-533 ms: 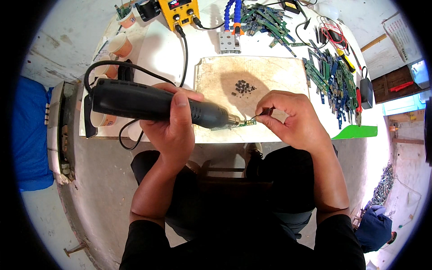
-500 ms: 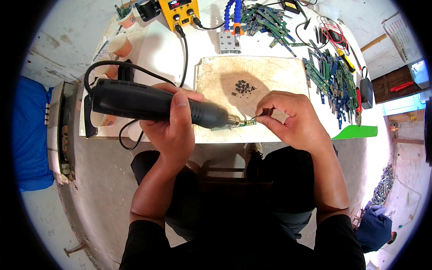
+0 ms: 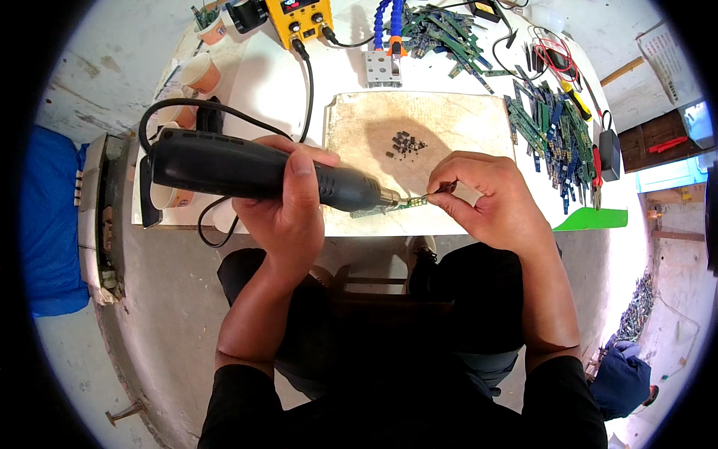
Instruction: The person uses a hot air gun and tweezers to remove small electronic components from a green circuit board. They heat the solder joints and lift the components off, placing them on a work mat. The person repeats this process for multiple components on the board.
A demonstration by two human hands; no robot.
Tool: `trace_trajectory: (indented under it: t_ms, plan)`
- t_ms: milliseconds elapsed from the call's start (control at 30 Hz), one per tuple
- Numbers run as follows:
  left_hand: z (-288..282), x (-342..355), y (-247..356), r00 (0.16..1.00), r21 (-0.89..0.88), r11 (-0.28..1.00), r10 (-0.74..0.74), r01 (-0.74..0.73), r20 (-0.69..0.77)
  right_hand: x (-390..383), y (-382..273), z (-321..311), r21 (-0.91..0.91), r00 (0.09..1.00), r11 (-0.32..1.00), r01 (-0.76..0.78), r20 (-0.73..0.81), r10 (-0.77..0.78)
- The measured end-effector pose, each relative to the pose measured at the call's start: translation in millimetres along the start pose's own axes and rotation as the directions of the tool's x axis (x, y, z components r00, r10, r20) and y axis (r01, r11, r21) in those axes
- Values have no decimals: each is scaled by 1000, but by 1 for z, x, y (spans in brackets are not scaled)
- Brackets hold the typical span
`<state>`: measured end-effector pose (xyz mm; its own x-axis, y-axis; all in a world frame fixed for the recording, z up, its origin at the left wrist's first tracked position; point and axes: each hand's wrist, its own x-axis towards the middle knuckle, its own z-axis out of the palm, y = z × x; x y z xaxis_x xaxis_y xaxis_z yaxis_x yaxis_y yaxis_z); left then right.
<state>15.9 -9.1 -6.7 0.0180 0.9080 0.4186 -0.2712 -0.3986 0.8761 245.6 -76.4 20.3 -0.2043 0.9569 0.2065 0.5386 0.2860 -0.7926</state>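
Observation:
My left hand (image 3: 278, 213) is wrapped around a black hot air gun (image 3: 232, 170), held level with its metal nozzle (image 3: 390, 197) pointing right. Just past the nozzle lies a narrow green circuit board strip (image 3: 413, 203), near the front edge of a stained tan work board (image 3: 359, 120). The fingers of my right hand (image 3: 490, 196) pinch dark, thin tweezers (image 3: 446, 188), whose tips reach the strip's right end. Whether they grip the strip or only touch it is too small to tell. Small black chips (image 3: 404, 142) are gathered on the work board beyond the nozzle.
A yellow heat station (image 3: 299, 26) stands at the back, cabled to the gun. Piles of circuit board strips lie at the back (image 3: 441, 37) and right (image 3: 553, 135). Paper cups (image 3: 199, 73) line the left edge. A blue flexible hose stand (image 3: 384, 69) rises behind the work board.
My right hand and the tweezers have shifted very slightly to the right. The hot air gun stays almost still in my left hand.

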Motion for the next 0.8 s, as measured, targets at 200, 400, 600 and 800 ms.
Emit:
trace_trajectory:
  t_ms: [200,400,600,800]
  plan:
    - [0,1,-1,1000,23,999,23,-23,9,-1,0,0,-14,1000,1000,13,0,-13]
    - [0,0,0,1000,26,1000,3,-3,-4,-1,0,0,-25,1000,1000,9,14,-8]
    - [0,1,-1,1000,21,1000,17,-17,13,0,0,0,-38,1000,999,18,14,-18]
    - [1,1,-1,1000,20,1000,21,-21,7,0,0,1,-39,1000,999,23,4,-22]
